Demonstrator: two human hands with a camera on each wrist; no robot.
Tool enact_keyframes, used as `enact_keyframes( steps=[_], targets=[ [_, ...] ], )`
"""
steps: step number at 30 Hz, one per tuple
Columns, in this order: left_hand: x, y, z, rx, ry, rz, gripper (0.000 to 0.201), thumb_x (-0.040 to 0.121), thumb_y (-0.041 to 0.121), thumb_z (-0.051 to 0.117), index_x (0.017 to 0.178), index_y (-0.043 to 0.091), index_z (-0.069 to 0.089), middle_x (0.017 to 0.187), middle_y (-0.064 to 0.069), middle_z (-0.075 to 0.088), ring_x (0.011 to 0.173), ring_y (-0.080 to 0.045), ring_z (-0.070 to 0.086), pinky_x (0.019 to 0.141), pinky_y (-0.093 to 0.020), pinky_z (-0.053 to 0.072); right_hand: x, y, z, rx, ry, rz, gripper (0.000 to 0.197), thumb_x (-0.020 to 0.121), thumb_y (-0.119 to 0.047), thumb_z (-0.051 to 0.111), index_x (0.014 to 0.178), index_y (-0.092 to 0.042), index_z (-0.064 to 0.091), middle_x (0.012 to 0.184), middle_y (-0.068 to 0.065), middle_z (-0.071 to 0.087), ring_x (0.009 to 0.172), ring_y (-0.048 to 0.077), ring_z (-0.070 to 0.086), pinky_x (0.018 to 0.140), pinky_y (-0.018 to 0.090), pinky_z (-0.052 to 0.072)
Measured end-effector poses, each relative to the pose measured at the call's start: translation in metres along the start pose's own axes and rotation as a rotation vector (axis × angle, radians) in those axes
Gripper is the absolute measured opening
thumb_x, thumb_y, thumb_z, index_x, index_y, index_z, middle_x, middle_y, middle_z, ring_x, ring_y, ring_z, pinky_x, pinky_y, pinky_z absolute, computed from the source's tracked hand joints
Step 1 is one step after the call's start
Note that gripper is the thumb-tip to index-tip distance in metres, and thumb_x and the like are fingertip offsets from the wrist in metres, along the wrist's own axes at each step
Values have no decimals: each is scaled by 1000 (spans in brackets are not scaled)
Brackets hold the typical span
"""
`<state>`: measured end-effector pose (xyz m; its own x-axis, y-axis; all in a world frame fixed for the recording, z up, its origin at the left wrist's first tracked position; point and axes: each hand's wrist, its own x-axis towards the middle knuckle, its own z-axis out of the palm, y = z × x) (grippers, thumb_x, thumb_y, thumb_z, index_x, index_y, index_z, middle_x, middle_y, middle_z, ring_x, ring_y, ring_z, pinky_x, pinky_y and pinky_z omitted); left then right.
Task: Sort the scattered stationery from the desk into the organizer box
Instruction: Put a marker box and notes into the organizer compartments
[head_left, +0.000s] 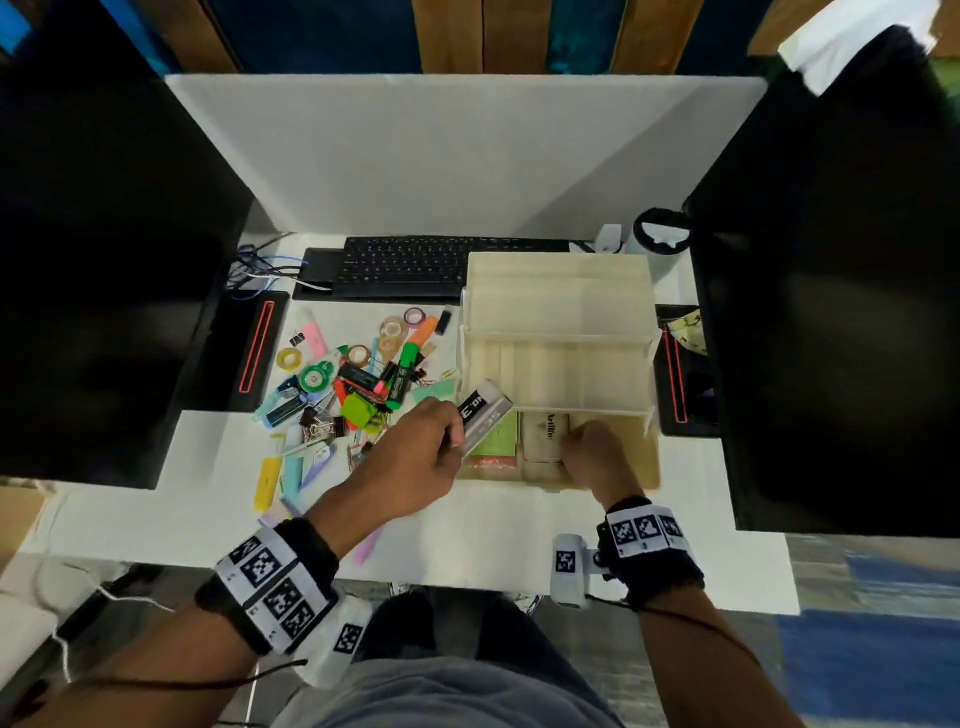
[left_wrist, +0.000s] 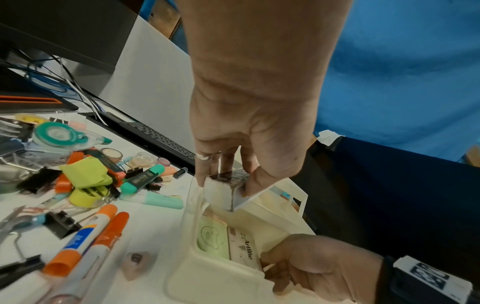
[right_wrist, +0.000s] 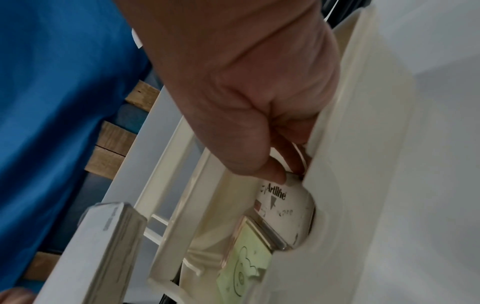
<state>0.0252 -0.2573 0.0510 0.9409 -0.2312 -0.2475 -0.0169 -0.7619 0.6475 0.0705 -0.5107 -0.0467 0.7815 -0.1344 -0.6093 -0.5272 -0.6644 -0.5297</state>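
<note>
My left hand (head_left: 457, 431) pinches a small grey box (head_left: 485, 415) with a black printed end and holds it tilted over the left part of the pulled-out drawer (head_left: 641, 457). This drawer belongs to the cream organizer box (head_left: 556, 291). In the left wrist view my left hand (left_wrist: 226, 181) grips the small grey box (left_wrist: 233, 191) from above. My right hand (right_wrist: 285, 164) curls into the cutout of the drawer front (right_wrist: 363, 144). Inside lie a green sticky pad (left_wrist: 211, 236) and a white Artline item (right_wrist: 283, 207). The scattered stationery (head_left: 353, 389) is heaped left of the organizer.
A black keyboard (head_left: 405, 265) lies behind the heap, with cables (head_left: 260, 270) at its left. Dark monitors stand on the left (head_left: 104, 260) and right (head_left: 831, 312). Orange-capped markers (left_wrist: 85, 240) and binder clips (left_wrist: 61, 225) lie near the drawer's left side.
</note>
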Motion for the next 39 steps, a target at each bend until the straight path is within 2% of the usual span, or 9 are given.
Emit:
enact_keyframes(
  steps=[3,7,10,15,23,27,31,36,39],
  targets=[
    [3,13,10,-26,-11,-38,16,92,13,65,90,25,54,84,9,53,63,-4,50,57,-17,34,2,4,0,7,-24,-21,35,100,-22,49,82,1,68,82,16,74,81,33,73,73,40,61],
    [11,38,28,-149,-108,-129,13,94,21,67,100,21,56,71,8,56,50,-1,49,47,-15,34,-10,10,-14,-66,-67,-97,27,100,-14,48,75,-16,58,87,6,67,83,27,66,61,28,48],
    [21,61,46,-171,-208,-133,14,96,26,65,104,22,54,83,3,64,55,-4,51,48,-17,37,-26,21,-36,-32,-103,-168,19,100,-12,48,96,-16,66,98,0,66,89,21,64,60,26,42],
    [41,97,84,-149,-294,-112,15,97,25,59,105,16,52,82,3,62,63,-11,57,53,-26,41,-58,51,-76,-22,206,-352,15,102,-18,57,96,-20,70,87,-6,69,79,11,64,71,28,50],
    [96,114,152,-88,-166,-277,61,99,64,45,90,6,62,73,-5,67,56,-17,60,47,-27,36,-55,87,-79,-77,256,-259,15,98,-17,64,112,-18,66,108,1,61,89,14,61,80,29,49],
    [109,108,184,-130,-137,-309,30,87,32,56,86,3,64,81,-14,68,65,-29,67,47,-29,43,-50,87,-76,-60,253,-238,12,98,-13,64,109,-17,65,107,1,59,93,15,58,79,25,44],
    [112,108,196,-146,-226,-261,30,77,26,64,99,5,59,97,-15,62,78,-31,65,49,-26,36,-46,87,-73,-71,217,-230,13,96,-7,63,106,-15,63,107,4,57,96,21,58,79,28,45],
    [111,109,184,-123,-251,-165,5,77,7,59,77,12,58,84,-11,64,74,-29,63,52,-28,39,-45,87,-72,-94,205,-234,13,96,-6,62,107,-12,62,108,6,56,93,20,56,79,29,46],
    [107,104,183,-44,-247,-106,18,84,10,65,102,11,62,103,-7,57,85,-28,63,66,-34,47,-43,86,-72,-99,216,-219,15,96,-4,63,107,-14,64,107,7,56,96,24,61,79,29,48]
  ],
)
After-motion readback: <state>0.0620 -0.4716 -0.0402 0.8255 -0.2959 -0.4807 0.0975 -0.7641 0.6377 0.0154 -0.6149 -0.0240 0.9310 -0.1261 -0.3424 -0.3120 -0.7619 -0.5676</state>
